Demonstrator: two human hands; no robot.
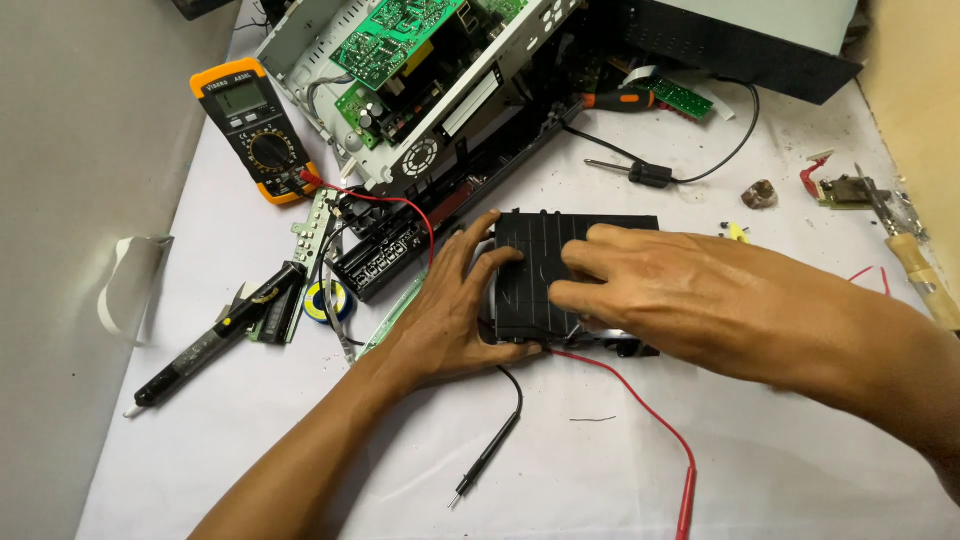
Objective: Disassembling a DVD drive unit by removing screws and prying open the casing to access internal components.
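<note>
Head view: both hands are on the black ribbed module (535, 262) lying mid-bench (760, 470). The left hand (455, 305) grips its left edge, fingers spread over the top and thumb at the near side. The right hand (655, 280) lies flat on top, fingers loosely apart, pinching nothing. A red probe lead (650, 415) runs out from under the module; the yellow multimeter (252, 125) sits far left.
</note>
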